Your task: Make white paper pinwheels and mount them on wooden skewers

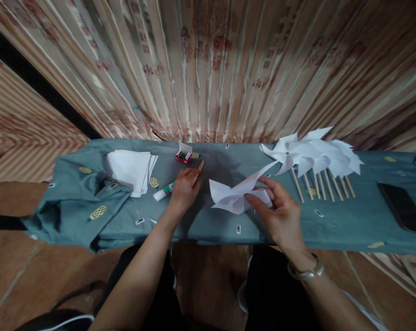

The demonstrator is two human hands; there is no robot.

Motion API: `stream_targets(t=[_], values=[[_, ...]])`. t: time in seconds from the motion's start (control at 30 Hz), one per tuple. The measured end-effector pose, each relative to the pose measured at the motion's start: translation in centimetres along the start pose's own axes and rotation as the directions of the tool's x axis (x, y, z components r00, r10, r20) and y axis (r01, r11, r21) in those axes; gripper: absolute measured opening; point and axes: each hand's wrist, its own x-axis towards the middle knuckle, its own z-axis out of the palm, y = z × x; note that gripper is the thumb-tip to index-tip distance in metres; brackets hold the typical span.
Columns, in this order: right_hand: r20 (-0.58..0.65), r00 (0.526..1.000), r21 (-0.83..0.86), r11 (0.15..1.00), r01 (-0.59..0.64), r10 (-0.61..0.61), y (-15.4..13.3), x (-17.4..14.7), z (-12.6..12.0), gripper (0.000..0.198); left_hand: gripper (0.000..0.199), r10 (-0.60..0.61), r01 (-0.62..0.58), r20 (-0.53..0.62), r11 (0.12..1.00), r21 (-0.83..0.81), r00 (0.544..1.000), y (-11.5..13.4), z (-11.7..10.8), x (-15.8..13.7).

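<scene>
My right hand [280, 207] pinches a folded white paper pinwheel [228, 195] between thumb and fingers, above the cloth. Its vanes spread toward the left and upward. Over to the left, my left hand [185, 188] is closed around a thin wooden stick [201, 165], whose end pokes out past the fingers; whether there is more than one stick I cannot tell. Beside that hand lies a glue stick [163, 192], partly covered by it. Just beyond stands a small red box [183, 157] with its lid up and small dark pieces inside.
White paper sheets [129, 171] are stacked at the left. Several pinwheels on sticks [318, 154] lie overlapping at the right, with a dark phone [402, 207] farther right. A grey-green cloth [208, 230] covers the narrow table; a patterned curtain [208, 69] hangs behind it.
</scene>
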Motion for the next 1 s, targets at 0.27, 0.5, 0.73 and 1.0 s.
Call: stream_targets(t=[0.27,0.5,0.73,1.0], values=[[0.039,0.999,-0.054,0.998,0.006,-0.004,0.9,0.3,2.4,0.045,0.027,0.061,-0.09,0.11,0.956,0.278,0.992,-1.2,0.9,0.9],[0.019,0.993,0.0,0.993,-0.116,0.116,3.4,-0.8,1.9,0.042,0.026,0.064,-0.115,0.154,0.93,0.35,0.986,-1.5,0.8,1.2],[0.006,0.992,-0.005,0.992,-0.123,0.123,3.6,-0.6,1.0,0.045,0.032,0.078,-0.147,0.187,0.91,0.388,0.979,-0.9,1.1,1.2],[-0.02,0.998,-0.047,0.997,-0.059,0.058,3.2,-1.0,0.3,0.041,0.026,0.04,-0.104,0.181,0.929,0.356,0.983,-0.6,1.6,1.2]])
